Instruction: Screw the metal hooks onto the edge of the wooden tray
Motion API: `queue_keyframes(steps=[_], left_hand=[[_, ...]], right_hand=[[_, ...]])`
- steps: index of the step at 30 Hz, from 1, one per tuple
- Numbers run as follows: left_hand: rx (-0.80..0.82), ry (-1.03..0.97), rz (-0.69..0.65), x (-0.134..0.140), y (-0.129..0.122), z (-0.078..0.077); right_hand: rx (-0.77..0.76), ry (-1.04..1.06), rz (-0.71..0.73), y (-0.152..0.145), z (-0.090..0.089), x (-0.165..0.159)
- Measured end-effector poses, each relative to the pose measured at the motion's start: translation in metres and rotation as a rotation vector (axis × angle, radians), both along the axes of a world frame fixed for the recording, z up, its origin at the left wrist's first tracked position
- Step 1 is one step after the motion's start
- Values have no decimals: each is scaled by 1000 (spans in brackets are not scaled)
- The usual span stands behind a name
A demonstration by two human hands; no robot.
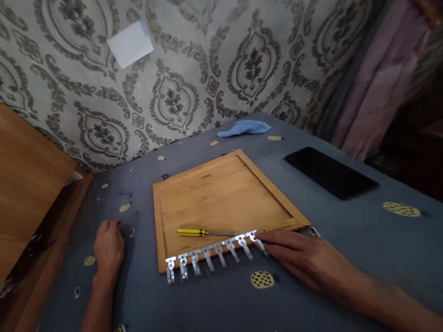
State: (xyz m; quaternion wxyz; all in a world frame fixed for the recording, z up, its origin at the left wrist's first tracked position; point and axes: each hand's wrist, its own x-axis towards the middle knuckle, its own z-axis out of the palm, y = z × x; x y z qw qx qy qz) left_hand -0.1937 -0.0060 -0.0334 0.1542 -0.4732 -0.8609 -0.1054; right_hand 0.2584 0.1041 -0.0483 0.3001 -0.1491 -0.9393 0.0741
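Note:
A metal hook rail (pixel 218 248) with several hooks lies along the near edge of a framed wooden panel (pixel 214 203). The fingertips of my right hand (pixel 312 255) press on the rail's right end, fingers together and thumb hidden. Just behind the rail, a screwdriver (pixel 192 232) with a yellow handle rests on the panel, its shaft pointing right. Left of the panel, my left hand (pixel 109 245) rests on the patterned sheet with its fingers curled; whatever is in them, if anything, is hidden. Small metal pieces (pixel 124 194) lie on the sheet beyond it.
A dark tablet-like slab (pixel 332 171) lies right of the panel. Near the wall sits a blue cloth (pixel 244 127). A wooden cabinet or board (pixel 8 187) borders the left side. The grey sheet (pixel 211 323) carries yellow prints. A white switch plate or card (pixel 131 45) is on the wall.

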Motion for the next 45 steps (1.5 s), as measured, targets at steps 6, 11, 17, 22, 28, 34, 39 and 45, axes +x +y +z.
queue_keyframes(steps=[6, 11, 17, 22, 28, 34, 39, 45], left_hand=[[115, -133, -78, 2, 4, 2], [195, -297, -143, 17, 10, 11], [174, -522, -342, 59, 28, 31], [80, -625, -559, 119, 50, 56], [-102, -772, -836, 192, 73, 68], [-192, -865, -1022, 228, 87, 61], [-210, -896, -1011, 228, 94, 53], [-234, -1040, -964, 226, 94, 49]], right_hand=[[-50, -42, -15, -1, 2, 0], [-48, -47, -3, -3, 3, 0], [-99, -49, -25, -4, 1, 0], [-99, -84, -32, -5, 4, 0], [-83, -145, -11, -5, 8, 0], [-91, -117, -9, -4, 6, 1], [-86, -124, -8, -5, 6, 2], [-84, -133, -28, -5, 5, 1]])
